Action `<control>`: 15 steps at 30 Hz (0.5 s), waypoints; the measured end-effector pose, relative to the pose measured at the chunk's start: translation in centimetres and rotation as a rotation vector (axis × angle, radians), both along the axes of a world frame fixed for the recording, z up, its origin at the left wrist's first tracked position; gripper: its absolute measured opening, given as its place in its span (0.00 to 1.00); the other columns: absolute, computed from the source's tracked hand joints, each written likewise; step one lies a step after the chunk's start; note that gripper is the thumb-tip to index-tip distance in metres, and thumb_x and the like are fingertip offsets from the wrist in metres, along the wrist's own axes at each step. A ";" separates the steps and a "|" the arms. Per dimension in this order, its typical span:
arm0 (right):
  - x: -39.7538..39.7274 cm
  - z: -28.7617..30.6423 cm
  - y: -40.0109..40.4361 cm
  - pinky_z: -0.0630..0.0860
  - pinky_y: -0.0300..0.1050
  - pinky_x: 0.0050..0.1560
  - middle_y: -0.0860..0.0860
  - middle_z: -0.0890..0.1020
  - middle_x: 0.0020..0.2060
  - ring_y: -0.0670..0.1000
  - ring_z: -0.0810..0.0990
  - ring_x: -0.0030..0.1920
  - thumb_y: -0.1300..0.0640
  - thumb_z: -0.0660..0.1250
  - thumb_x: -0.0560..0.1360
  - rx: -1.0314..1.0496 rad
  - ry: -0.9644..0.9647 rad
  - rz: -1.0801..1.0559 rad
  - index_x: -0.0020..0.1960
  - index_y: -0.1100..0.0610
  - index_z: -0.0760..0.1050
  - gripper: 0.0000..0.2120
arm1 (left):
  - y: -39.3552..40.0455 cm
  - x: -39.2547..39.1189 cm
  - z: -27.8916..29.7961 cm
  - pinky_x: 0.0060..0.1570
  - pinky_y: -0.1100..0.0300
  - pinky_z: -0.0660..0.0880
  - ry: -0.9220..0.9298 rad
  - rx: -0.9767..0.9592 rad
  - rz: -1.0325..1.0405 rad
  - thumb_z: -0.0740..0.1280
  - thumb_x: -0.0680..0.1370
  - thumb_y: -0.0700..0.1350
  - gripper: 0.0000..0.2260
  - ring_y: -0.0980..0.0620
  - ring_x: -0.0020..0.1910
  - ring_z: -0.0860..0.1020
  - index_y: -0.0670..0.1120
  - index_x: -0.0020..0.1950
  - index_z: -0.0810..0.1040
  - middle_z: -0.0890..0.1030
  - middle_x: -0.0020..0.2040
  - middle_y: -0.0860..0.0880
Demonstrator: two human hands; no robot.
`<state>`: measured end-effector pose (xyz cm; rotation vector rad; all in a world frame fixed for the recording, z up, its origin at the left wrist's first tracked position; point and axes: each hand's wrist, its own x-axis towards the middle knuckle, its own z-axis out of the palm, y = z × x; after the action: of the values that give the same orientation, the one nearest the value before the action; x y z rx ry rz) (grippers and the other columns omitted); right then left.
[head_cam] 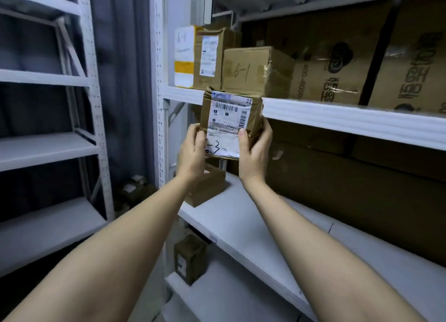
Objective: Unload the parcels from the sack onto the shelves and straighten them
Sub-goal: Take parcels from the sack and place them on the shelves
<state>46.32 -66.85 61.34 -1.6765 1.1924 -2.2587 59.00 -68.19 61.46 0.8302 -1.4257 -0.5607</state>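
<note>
While both arms reach up from the bottom edge, a small brown parcel (pixel 230 121) sits dead centre, held in the air in front of the upper shelf (pixel 337 118) edge, not resting on it. Left hand (pixel 191 152) grips the parcel's lower left side, thumb over the white shipping label (pixel 229 123). Right hand (pixel 255 150) grips the lower right side, thumb on the label's edge, fingers wrapped behind. Label faces the camera, barcode near the top, handwritten mark near the bottom, partly covered by the left thumb.

At 12 o'clock, on the upper shelf: a white and yellow box (pixel 184 56), a tall brown box (pixel 210 56) just beside it, then a wider carton marked 6-1 (pixel 251 71). At 2 o'clock large printed cartons (pixel 362 56) fill the rest of that shelf.

At 6 o'clock from the parcel, a flat brown box (pixel 207 186) lies on the middle shelf (pixel 265 225), partly hidden by the left wrist. Further down at 6 o'clock a small dark box (pixel 190 259) stands on the lower shelf (pixel 217 292). At 9 o'clock a second rack (pixel 48 147). At 8 o'clock, low in the corner, dim shapes, possibly more parcels (pixel 134 191), too dark to tell.
</note>
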 end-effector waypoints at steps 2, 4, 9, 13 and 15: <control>2.2 -2.0 -1.9 0.61 0.19 0.55 0.57 0.69 0.68 0.39 0.67 0.62 0.50 0.63 0.75 0.044 -0.013 0.011 0.72 0.63 0.62 0.29 | -1.4 2.2 -2.0 0.42 0.64 0.75 -0.009 0.064 0.031 0.50 0.76 0.56 0.18 0.57 0.49 0.78 0.49 0.59 0.72 0.80 0.48 0.56; 4.2 -4.0 -3.6 0.62 0.19 0.54 0.57 0.69 0.68 0.39 0.67 0.62 0.50 0.63 0.75 0.084 -0.017 0.024 0.72 0.63 0.62 0.29 | -2.8 4.3 -4.0 0.49 0.56 0.75 -0.011 0.118 0.044 0.50 0.78 0.54 0.18 0.53 0.51 0.78 0.48 0.60 0.72 0.80 0.51 0.52; 9.7 -10.0 -7.8 0.71 0.43 0.62 0.53 0.69 0.70 0.50 0.70 0.67 0.47 0.61 0.76 0.243 -0.005 0.030 0.73 0.58 0.60 0.30 | -7.1 10.1 -9.5 0.55 0.50 0.74 -0.092 0.255 0.070 0.51 0.83 0.48 0.13 0.51 0.54 0.77 0.50 0.60 0.71 0.80 0.56 0.48; 13.6 -15.3 -10.8 0.71 0.42 0.57 0.53 0.69 0.70 0.51 0.72 0.65 0.49 0.62 0.78 0.383 -0.061 -0.023 0.74 0.54 0.59 0.27 | -10.8 14.4 -14.2 0.59 0.45 0.73 -0.197 0.389 0.016 0.50 0.80 0.54 0.17 0.48 0.57 0.77 0.52 0.62 0.71 0.80 0.58 0.48; 14.9 -17.9 -11.5 0.70 0.42 0.58 0.53 0.68 0.70 0.53 0.71 0.66 0.51 0.63 0.79 0.450 -0.074 -0.043 0.75 0.53 0.58 0.27 | -12.1 16.0 -16.3 0.60 0.46 0.72 -0.231 0.458 -0.026 0.50 0.79 0.55 0.17 0.47 0.58 0.77 0.53 0.63 0.71 0.79 0.59 0.48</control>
<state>61.25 -78.39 43.49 -1.3942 1.5823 -1.8635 74.96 -80.32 45.18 1.2730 -1.5421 -0.8508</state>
